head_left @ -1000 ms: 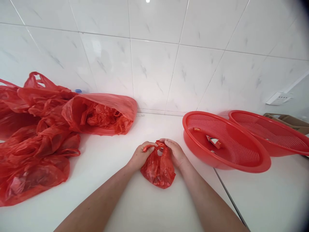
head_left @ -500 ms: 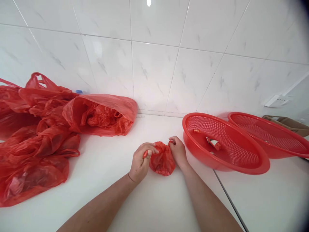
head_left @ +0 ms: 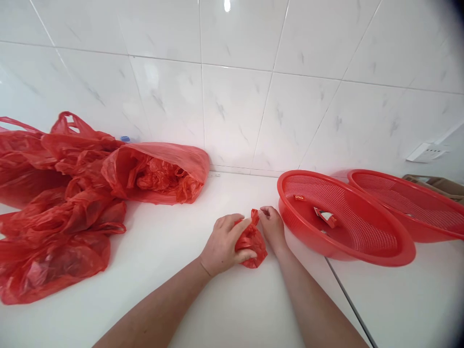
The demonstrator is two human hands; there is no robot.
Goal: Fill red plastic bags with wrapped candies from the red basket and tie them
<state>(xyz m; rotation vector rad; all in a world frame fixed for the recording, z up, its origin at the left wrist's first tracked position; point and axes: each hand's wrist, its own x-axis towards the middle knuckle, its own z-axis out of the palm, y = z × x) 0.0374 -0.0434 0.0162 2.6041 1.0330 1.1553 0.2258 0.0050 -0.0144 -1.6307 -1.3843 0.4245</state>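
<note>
- Bag (head_left: 252, 249), small, red and crumpled: I see it on the white table (head_left: 232, 314), between the two hands and directly right of the left palm.
- Its longer line, as far as I can judge, runs from a gathered tip (head_left: 254, 216) at the far end, by the wall (head_left: 237, 111) side, to a rounded body nearer the wearer.
- My left hand (head_left: 221, 246) is the nearer one: its fingers arch over the bag and its thumb presses on the near part, so I read it as a loose wrap.
- My right hand (head_left: 273, 228) has its fingers curled just beside the gathered tip, on the right of it; I cannot tell whether they pinch the plastic.
- To the right of that hand, close by, I have a red perforated basket (head_left: 302, 232) with a few small wrappers (head_left: 328, 217) in it, and a second basket (head_left: 416, 232) beyond.
- Off to the left, a larger open bag (head_left: 197, 159) stuffed with thin red plastic lies beside a heap of red bags (head_left: 76, 193).
</note>
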